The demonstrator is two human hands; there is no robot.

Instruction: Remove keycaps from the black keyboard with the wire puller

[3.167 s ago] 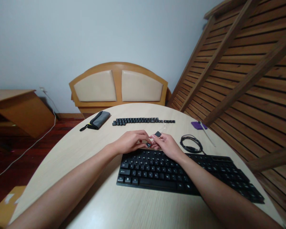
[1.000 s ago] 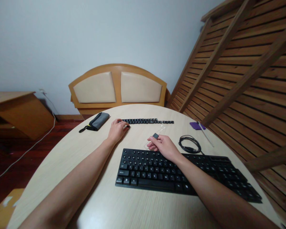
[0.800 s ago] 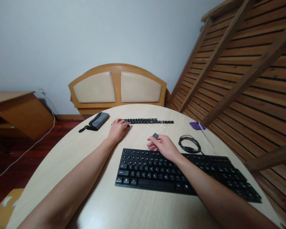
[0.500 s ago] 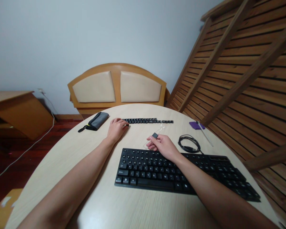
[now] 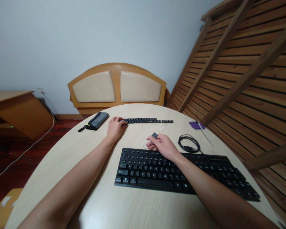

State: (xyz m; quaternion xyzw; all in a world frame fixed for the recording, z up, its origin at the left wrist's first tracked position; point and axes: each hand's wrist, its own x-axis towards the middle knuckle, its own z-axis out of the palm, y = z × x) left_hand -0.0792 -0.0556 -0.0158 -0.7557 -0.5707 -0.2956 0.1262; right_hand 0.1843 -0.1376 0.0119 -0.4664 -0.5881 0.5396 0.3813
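Observation:
My left hand point(image 5: 115, 128) is at the far side of the table, its fingers closed on a black keycap point(image 5: 124, 124) at the left end of the loose keycaps. Those black keycaps point(image 5: 143, 121) lie lined up in rows. My right hand point(image 5: 164, 145) grips a keycap puller point(image 5: 154, 135) by its dark middle, and thin wire loops stick out at both ends. Under my right wrist lies a black keyboard point(image 5: 154, 183); its upper rows show bare switches, while the lower rows carry keycaps. My right forearm hides part of it.
A coiled black cable point(image 5: 188, 143) sits behind the keyboard. To its right are a purple cloth point(image 5: 194, 125) and a thin white-handled brush-like tool point(image 5: 206, 136). A grey zip pouch point(image 5: 98, 121) rests at the back left of the round table point(image 5: 69, 152).
My left hand has shifted slightly left with the keycap, toward the end of the rows. The right hand and puller have stayed in place.

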